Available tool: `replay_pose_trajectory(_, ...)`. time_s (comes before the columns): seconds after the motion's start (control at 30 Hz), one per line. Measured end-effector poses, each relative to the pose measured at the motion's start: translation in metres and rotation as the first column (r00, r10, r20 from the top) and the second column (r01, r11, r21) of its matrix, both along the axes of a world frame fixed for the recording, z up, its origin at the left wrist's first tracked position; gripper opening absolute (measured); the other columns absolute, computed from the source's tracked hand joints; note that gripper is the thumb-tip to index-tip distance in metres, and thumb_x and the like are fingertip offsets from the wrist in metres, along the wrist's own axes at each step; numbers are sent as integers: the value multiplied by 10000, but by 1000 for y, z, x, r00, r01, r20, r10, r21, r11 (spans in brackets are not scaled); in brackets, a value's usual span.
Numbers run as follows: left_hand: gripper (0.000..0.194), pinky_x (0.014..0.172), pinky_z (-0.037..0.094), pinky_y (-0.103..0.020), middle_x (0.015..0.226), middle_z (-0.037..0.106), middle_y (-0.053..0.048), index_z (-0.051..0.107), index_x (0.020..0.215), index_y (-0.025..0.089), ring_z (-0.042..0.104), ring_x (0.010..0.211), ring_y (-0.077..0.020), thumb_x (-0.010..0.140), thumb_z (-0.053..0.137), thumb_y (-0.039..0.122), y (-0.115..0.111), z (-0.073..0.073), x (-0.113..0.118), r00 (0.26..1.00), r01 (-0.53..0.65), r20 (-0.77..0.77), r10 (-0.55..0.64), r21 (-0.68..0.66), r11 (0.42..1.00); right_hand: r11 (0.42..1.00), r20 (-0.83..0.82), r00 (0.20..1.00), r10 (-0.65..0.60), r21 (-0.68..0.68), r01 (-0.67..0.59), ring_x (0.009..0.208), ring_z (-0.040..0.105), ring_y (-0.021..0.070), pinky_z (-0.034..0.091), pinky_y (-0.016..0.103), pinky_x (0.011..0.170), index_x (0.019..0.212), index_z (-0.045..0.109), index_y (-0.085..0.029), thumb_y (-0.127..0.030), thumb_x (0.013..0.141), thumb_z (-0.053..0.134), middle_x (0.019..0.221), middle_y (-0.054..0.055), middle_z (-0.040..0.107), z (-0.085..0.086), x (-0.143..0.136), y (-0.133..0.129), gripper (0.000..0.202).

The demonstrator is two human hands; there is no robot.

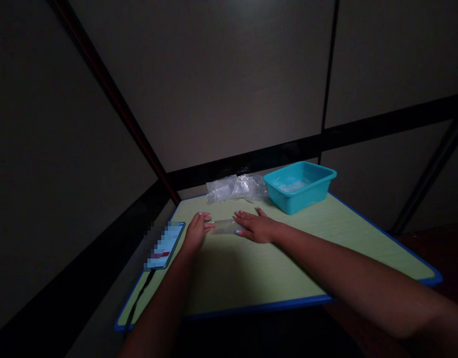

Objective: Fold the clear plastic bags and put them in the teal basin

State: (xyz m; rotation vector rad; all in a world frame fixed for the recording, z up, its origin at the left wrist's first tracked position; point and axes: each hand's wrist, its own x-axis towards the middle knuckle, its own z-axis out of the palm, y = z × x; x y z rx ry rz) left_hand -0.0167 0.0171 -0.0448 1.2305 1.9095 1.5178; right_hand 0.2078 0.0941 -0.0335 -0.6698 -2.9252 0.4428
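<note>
A small clear plastic bag (226, 227) lies flat on the green table (229, 278), between my two hands. My left hand (199, 230) is at its left end, with the thumb and fingertips around the edge of the plastic. Palm down, my right hand (254, 226) rests over the right end, its fingers stretched out and the thumb apart. What the bag holds, if anything, cannot be made out.
Crumpled clear plastic (236, 189) lies at the table's back edge. Right of it stands a turquoise basin (305, 199) with clear plastic inside. A lit phone (169, 246) with a dark cable (139, 296) is at the left edge. Dark panelled walls rise behind.
</note>
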Motion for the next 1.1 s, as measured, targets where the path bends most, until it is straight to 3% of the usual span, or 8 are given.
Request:
replay_pose_trajectory(0.23,489,728,526,-324,971,656,-86,582,907,179,682,751,-176,855,360,612,-2,1,9,998,38,-55,-35,41,998,1000,25,1000,15,-14,-15,1416,187,281,65,670,1068,1483,246,-207,-544,926,360,1535,101,207,0,0,0,660)
replay_pose_trajectory(0.53,547,751,507,-356,904,677,-83,604,800,186,673,794,-221,793,393,690,-2,-1,6,989,46,-143,-38,51,998,999,42,998,35,-26,-34,1421,163,282,43,663,1076,1486,238,-249,-533,935,337,1539,65,209,1,0,0,627)
replay_pose_trajectory(0.8,554,770,506,-350,1037,677,-92,623,950,183,658,717,-179,831,380,667,-3,0,8,982,81,-176,-71,50,995,999,37,999,37,-20,-36,1423,150,285,34,667,1069,1492,214,-265,-518,946,323,1545,72,194,0,1,0,612)
replay_pose_trajectory(1.1,490,835,497,-363,870,702,-80,621,970,166,661,860,-224,841,396,582,-4,1,9,974,60,-220,-59,2,998,999,43,999,27,-18,-26,1420,167,282,32,660,1073,1487,229,-265,-507,948,333,1543,72,197,1,0,-1,600)
